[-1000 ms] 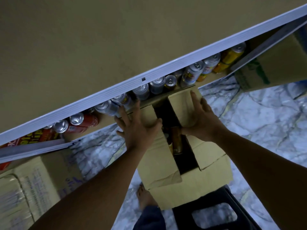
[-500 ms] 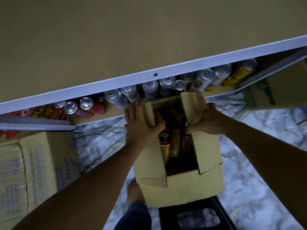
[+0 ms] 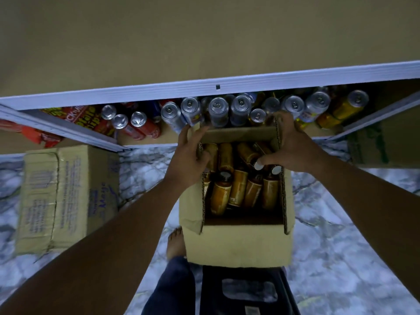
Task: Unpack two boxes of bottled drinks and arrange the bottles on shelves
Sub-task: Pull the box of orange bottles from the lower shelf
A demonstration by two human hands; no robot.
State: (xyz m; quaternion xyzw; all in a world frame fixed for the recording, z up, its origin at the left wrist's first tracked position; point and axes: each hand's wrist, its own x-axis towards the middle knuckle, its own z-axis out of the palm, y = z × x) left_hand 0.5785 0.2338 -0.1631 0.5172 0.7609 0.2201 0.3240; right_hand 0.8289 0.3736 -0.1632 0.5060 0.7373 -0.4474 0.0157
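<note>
Down on the marble floor at far left, a second box (image 3: 68, 196) lies taped shut, untouched. Next along, the left hand (image 3: 188, 153) curls its fingers over the left flap (image 3: 193, 201) of the open box (image 3: 238, 244), which rests on a black crate (image 3: 245, 292) before the shelf (image 3: 169, 134) of cans (image 3: 218, 110). Amber bottles (image 3: 236, 189) fill it. Rightward, the right hand (image 3: 293, 144) grips the right flap (image 3: 288, 196), thumb inside. Opening looks finished; the next move calls for releasing a flap and lifting a bottle out by its neck.

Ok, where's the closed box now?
Head view, left side: the closed box lies on the floor, left of the open box, in front of the chips.
</note>
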